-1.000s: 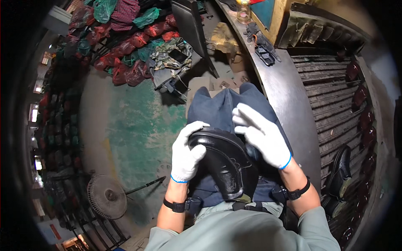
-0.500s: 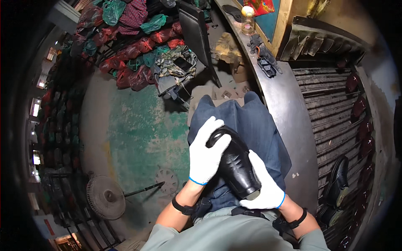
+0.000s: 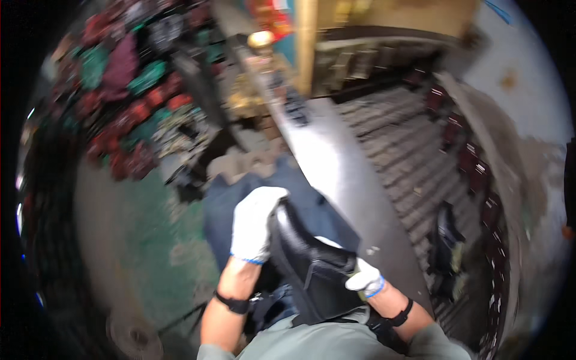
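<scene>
A black leather shoe [image 3: 303, 255] lies tilted across my lap, its toe pointing up and away and its sole side toward the lower left. My left hand [image 3: 257, 222], in a white glove with a blue cuff edge, is closed around the toe end. At the ankle opening on the right, my right hand [image 3: 365, 279], gloved the same way, grips the upper. Its fingers are partly hidden behind the shoe. A bit of pale green shows by the opening beneath my right hand.
A metal bench top [image 3: 336, 156] runs along my right, beside a ribbed slatted rack [image 3: 384, 138]. Black shoes [image 3: 445, 240] stand on that rack, and dark red shoes [image 3: 474, 165] line its far side. Red and green bags [image 3: 120, 132] pile up far left. A blurred fan [image 3: 135, 333] stands lower left.
My view has swung to the right. The shoe has turned so its side shows; my left hand has shifted to the toe tip, and my right hand stays at the opening end.
</scene>
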A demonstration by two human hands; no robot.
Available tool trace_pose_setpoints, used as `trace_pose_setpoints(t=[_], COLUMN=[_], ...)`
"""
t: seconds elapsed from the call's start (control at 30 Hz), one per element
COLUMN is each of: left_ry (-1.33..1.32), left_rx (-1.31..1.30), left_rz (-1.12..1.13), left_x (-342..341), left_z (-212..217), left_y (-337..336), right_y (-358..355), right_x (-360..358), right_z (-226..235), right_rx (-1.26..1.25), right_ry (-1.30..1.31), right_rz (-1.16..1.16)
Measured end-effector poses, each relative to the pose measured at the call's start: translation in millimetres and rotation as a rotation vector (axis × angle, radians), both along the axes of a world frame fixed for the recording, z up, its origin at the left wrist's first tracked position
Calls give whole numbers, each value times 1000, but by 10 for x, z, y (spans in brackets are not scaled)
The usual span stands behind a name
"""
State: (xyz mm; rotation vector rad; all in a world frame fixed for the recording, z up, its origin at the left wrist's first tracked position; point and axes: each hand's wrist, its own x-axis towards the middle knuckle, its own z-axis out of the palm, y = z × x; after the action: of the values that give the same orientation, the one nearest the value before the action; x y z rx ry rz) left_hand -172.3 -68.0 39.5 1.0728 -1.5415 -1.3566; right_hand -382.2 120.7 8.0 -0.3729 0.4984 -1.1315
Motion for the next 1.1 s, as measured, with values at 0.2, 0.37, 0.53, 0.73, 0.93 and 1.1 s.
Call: trace_pose_setpoints(t=[0.2, 0.37, 0.53, 0.73, 0.93, 1.1], left_ry=[159, 312, 138, 158, -2, -250], left_rx=[240, 427, 372, 421, 487, 402], left_rz=[-137, -284, -143, -51, -15, 64], left_x=[-532, -129, 366, 396, 159, 161], left_z=[-118, -208, -167, -272, -72, 187], left_y=[7, -64, -92, -262, -539, -740], right_y=[201, 501, 392, -1980, -4738, -6115], right_x=[-1016, -2382, -3139, -2157, -2368, -2336], right_z=[148, -9, -627, -194, -877, -1437], right_rx=[6, 302, 617, 47, 112, 284], right_ry=[222, 725, 1483, 1802, 1680, 2421], right_rz=[-209, -554, -626, -565, -785, 267])
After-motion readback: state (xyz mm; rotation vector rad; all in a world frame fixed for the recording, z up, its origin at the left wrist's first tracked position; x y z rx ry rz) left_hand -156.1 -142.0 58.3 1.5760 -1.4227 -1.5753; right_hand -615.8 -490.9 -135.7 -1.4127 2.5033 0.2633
